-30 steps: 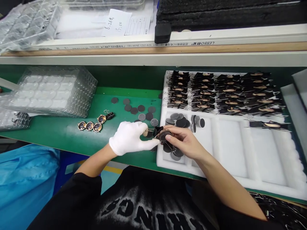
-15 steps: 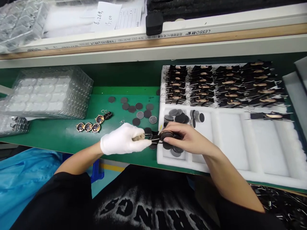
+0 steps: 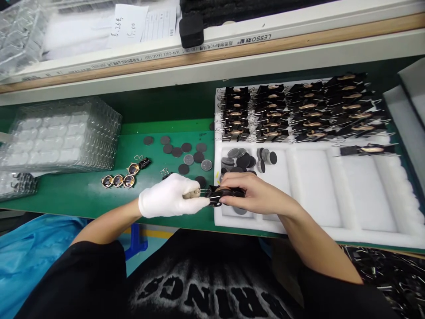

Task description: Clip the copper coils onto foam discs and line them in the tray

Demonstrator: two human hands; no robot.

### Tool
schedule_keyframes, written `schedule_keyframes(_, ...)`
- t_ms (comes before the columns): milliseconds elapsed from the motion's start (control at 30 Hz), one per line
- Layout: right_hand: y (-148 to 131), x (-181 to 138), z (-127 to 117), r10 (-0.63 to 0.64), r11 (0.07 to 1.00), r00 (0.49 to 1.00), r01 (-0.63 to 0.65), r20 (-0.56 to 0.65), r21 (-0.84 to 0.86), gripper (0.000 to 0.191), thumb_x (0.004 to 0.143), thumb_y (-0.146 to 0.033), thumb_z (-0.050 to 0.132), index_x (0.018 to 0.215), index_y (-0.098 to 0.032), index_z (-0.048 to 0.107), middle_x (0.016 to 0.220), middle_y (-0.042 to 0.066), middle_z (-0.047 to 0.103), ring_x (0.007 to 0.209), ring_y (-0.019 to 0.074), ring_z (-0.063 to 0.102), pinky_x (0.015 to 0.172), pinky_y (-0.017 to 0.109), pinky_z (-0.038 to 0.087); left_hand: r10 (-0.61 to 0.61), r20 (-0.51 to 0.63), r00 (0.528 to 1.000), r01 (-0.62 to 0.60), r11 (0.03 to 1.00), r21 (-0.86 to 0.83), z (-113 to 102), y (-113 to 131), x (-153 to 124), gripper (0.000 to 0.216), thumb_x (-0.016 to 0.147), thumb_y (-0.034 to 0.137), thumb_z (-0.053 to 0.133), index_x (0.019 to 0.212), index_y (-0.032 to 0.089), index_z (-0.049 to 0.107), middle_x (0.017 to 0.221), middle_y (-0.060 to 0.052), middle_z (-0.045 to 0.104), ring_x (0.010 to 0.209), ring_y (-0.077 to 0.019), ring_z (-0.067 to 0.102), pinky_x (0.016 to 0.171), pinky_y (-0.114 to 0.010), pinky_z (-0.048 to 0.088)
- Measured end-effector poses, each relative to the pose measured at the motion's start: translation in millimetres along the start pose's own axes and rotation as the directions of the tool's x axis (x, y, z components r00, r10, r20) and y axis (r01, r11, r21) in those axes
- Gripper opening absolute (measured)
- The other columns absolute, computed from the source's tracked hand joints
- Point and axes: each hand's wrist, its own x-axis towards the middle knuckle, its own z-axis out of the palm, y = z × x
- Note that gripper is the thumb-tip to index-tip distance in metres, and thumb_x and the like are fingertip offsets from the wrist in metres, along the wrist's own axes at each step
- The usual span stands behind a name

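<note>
My left hand [image 3: 174,196], in a white glove, pinches the wire handles of a black binder clip [image 3: 215,196]. In my bare right hand [image 3: 260,191] is a dark round piece with a brownish-gold edge [image 3: 226,191], gripped between thumb and fingers. The clip's jaws meet the left side of this piece; how far they reach over it is hidden. More black shows under my right fingers, too covered to make out. Loose dark discs [image 3: 244,160] lie in the white foam tray [image 3: 247,223] just beyond that hand. Another binder clip [image 3: 165,173] lies behind my left hand.
Scattered grey and black discs [image 3: 186,147] lie on the green bench. Gold-rimmed round pieces [image 3: 117,180] and a binder clip [image 3: 144,162] sit left. Clear plastic trays [image 3: 63,137] are stacked behind. Rows of clipped pieces [image 3: 272,113] fill the tray's far half. A shelf edge [image 3: 133,73] crosses above.
My hands have come closer together, bringing the binder clip against the round piece. My right fingers now cover more of it. The whole view has shifted slightly.
</note>
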Motion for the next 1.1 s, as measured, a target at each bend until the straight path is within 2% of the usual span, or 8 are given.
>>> schedule_keyframes(133,1,-5,1,-0.052,0.993,0.997,0.044,-0.064,-0.108,0.016,0.101,-0.033,0.064,0.097,-0.022,0.075,0.090,0.004,0.066,0.079,0.0178,0.064,0.069,0.029,0.048,-0.063,-0.021,0.998,0.064,0.996,0.058,-4,3,1,0.032,0.092,0.043,0.061,0.070,0.020,0.055,0.057,0.005,0.055,0.053,-0.0099,0.046,0.053,-0.026,0.032)
schedule_keyframes(233,2,-6,6,-0.203,0.906,0.959,0.107,-0.199,-0.409,0.020,0.105,-0.028,0.055,0.104,-0.022,0.074,0.096,0.009,0.066,0.084,0.0216,0.064,0.072,0.035,0.050,-0.152,-0.025,0.988,0.148,0.981,-0.123,-4,7,2,0.041,0.104,0.045,0.039,0.086,0.019,0.066,0.073,-0.001,0.071,0.064,-0.0141,0.063,0.066,-0.027,0.046)
schedule_keyframes(400,0,-9,12,-0.414,0.692,0.868,0.104,-0.275,-0.715,0.027,0.103,-0.019,0.055,0.119,-0.031,0.073,0.105,0.010,0.074,0.099,0.0295,0.068,0.083,0.047,0.052,-0.297,-0.028,0.954,0.257,0.866,-0.428,12,14,7,0.056,0.106,0.056,0.032,0.069,0.020,0.053,0.052,0.002,0.057,0.052,-0.0130,0.055,0.060,-0.027,0.046)
schedule_keyframes(500,-4,-18,12,-0.373,0.782,0.839,0.054,-0.396,-0.621,0.066,0.090,-0.041,0.080,0.149,-0.032,0.053,0.135,0.014,0.065,0.125,0.0375,0.061,0.101,0.056,0.050,-0.264,-0.167,0.950,0.179,0.898,-0.403,18,17,9,0.040,0.106,0.049,0.039,0.080,0.021,0.052,0.058,0.006,0.052,0.054,-0.0119,0.049,0.058,-0.027,0.041)
schedule_keyframes(600,-9,-29,13,-0.088,0.953,0.898,-0.050,-0.431,-0.299,0.099,0.079,-0.052,0.088,0.160,-0.029,0.035,0.148,0.015,0.057,0.130,0.0359,0.060,0.104,0.052,0.053,-0.226,-0.184,0.957,0.162,0.938,-0.308,20,21,10,0.028,0.105,0.041,0.041,0.096,0.021,0.058,0.062,0.006,0.054,0.059,-0.0128,0.051,0.061,-0.027,0.042)
schedule_keyframes(767,-14,-45,11,0.141,0.984,0.927,-0.169,-0.348,-0.051,0.024,0.094,-0.036,0.071,0.115,-0.025,0.072,0.111,0.005,0.076,0.102,0.0251,0.072,0.089,0.038,0.058,-0.106,-0.105,0.989,0.090,0.985,-0.148,30,29,14,0.028,0.102,0.040,0.046,0.116,0.022,0.063,0.080,0.002,0.066,0.071,-0.0150,0.059,0.067,-0.028,0.044)
schedule_keyframes(900,-5,-85,-30,0.114,0.968,0.858,-0.210,-0.500,-0.140,0.020,0.091,-0.037,0.074,0.107,-0.023,0.071,0.103,0.006,0.076,0.096,0.0243,0.071,0.089,0.039,0.058,-0.031,-0.033,0.999,0.029,0.999,-0.038,51,31,12,0.052,0.101,0.039,0.051,0.150,0.025,0.043,0.099,0.000,0.072,0.083,-0.0174,0.065,0.079,-0.032,0.049)
schedule_keyframes(1100,33,-197,-146,0.075,0.777,0.659,-0.509,-0.749,-0.370,0.037,0.087,-0.056,0.075,0.103,-0.023,0.072,0.102,0.010,0.076,0.097,0.0304,0.071,0.094,0.050,0.058,0.075,0.036,0.997,-0.076,0.997,0.028,70,32,6,0.038,0.104,0.035,0.044,0.139,0.023,0.053,0.106,-0.001,0.074,0.093,-0.0186,0.069,0.087,-0.034,0.051)
